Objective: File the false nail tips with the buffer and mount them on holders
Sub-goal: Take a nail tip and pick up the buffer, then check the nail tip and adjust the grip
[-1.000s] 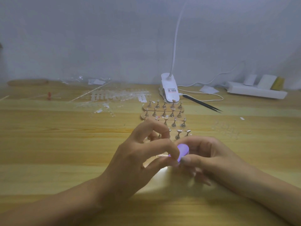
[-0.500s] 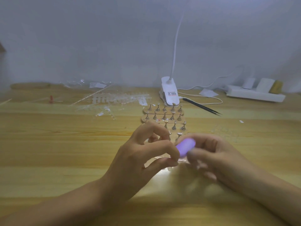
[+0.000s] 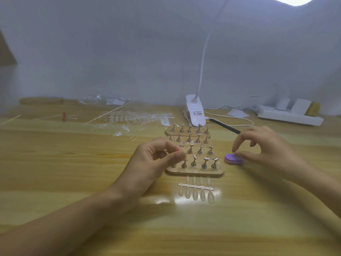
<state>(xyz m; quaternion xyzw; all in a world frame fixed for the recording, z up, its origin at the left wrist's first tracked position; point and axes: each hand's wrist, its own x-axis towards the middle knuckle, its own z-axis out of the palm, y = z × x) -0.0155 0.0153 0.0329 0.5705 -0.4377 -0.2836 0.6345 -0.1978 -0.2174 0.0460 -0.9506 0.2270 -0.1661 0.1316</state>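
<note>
Showing my left grip (image 3: 156, 161) over the near-left corner of the holder board (image 3: 195, 172): the fingers are curled and the thumb is pressed against the forefinger, just above the front row of metal holders (image 3: 203, 162). Whether a nail tip lies in that pinch I cannot tell; anything there is too small and clear to make out. My right grip (image 3: 265, 146) is apart, fingers loosely spread, with only the thumb touching the purple buffer (image 3: 232, 158). The buffer lies flat on the table (image 3: 73, 163), just beside the board's right edge. A strip of five clear nail tips (image 3: 195, 191), joined to one bar, lies on the table just in front of the board. Behind the board stand a white clip lamp (image 3: 195, 113) and black tweezers (image 3: 224, 126), the latter partly hidden by my right grip. Loose clear tip strips (image 3: 129, 119) lie at rear left; a white power strip (image 3: 289, 118) sits at far right.
</note>
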